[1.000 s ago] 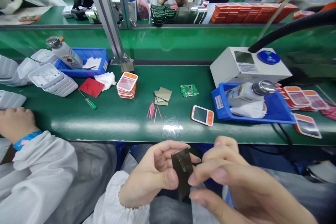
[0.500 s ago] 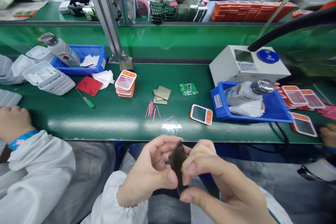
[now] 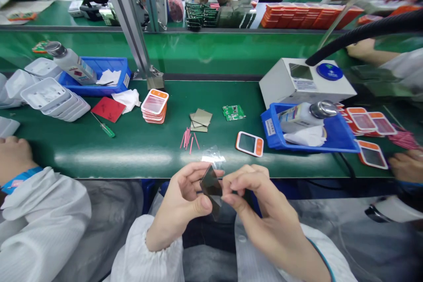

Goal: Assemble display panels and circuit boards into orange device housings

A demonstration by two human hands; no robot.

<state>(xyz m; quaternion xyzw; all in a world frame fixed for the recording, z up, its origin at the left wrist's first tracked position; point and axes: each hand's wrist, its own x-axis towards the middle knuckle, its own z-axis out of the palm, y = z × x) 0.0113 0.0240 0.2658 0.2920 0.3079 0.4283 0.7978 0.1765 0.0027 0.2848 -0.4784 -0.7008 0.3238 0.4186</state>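
Note:
My left hand [image 3: 180,207] holds a thin, dark, glossy display panel [image 3: 210,185] by its edges, tilted up above my lap, thumb on the near side. At the panel's right edge the thumb and fingertips of my right hand [image 3: 257,202] are pinched together; what lies between them is too small to make out. On the bench just beyond are pink sticks [image 3: 187,137], a few flat grey-beige panels [image 3: 201,120], a green circuit board [image 3: 234,113] and an orange-and-white device housing with a screen [image 3: 250,143].
A stack of orange-and-white frames [image 3: 154,105] stands left of centre. Blue trays with bottles lie left [image 3: 112,64] and right [image 3: 267,134], the right one before a white box [image 3: 280,79]. A screwdriver [image 3: 107,130] is near a red sheet [image 3: 108,109]. Co-workers' hands are on both sides and across.
My right hand has drawn back from the panel's face to its right edge, fingers now pinched. Both hands and the panel have shifted slightly left and up in view.

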